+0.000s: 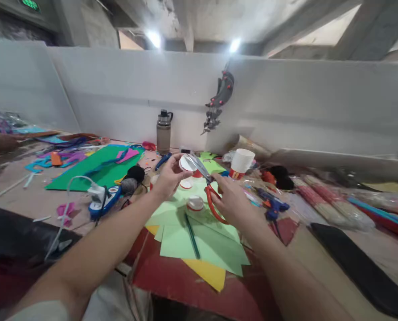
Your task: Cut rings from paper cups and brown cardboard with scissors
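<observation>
My left hand pinches a small white paper cup piece with a red rim, held up over the table. My right hand grips red-handled scissors, whose open blades reach up to the cup piece. Below them lie light green paper sheets over a yellow sheet, with a dark pencil on top. Two more cut cup pieces rest on the green paper.
A white paper cup stack stands behind my hands, a grey water bottle by the wall. A blue glue gun lies to the right, a power strip to the left. Green and coloured foam scraps cover the left side. Another person's arm is at far left.
</observation>
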`<state>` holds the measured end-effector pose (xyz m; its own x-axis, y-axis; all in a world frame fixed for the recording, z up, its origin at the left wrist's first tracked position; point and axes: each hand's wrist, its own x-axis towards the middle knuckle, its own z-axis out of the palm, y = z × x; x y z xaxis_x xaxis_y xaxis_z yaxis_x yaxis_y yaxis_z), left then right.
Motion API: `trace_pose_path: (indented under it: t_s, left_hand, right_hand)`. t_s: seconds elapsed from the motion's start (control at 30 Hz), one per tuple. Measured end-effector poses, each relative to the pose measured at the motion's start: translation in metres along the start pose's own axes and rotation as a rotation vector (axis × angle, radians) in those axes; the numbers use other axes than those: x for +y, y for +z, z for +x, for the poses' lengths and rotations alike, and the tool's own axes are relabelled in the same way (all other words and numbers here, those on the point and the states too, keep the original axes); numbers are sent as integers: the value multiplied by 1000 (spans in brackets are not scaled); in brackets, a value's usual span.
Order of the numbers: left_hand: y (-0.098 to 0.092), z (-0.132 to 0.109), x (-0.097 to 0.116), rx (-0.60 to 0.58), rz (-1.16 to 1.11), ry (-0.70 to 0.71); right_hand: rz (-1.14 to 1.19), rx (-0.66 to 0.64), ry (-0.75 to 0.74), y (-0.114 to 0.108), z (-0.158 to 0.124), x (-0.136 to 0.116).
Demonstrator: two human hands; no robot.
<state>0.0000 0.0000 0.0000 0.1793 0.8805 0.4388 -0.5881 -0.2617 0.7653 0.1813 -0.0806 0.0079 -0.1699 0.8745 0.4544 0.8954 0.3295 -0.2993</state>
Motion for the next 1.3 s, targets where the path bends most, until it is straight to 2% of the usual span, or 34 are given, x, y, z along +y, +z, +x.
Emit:
trace_pose_path:
  t_s: [0.27,0.67,1.0,1.3]
  left_hand:
    - [-3,2,11,-54,-32,-98]
    - [-5,3,13,-72,-73,-116]
    - [-6,3,18,-98,-62,-90]
    - [-6,2,18,-137,-43,-132]
  right_hand:
    - [-18,18,-33,2,0,5]
    - [-40,45,-14,0,0,2]
    - [-63,66,-42,6,2,8]
    - [-57,40,-19,-3,-1,1]
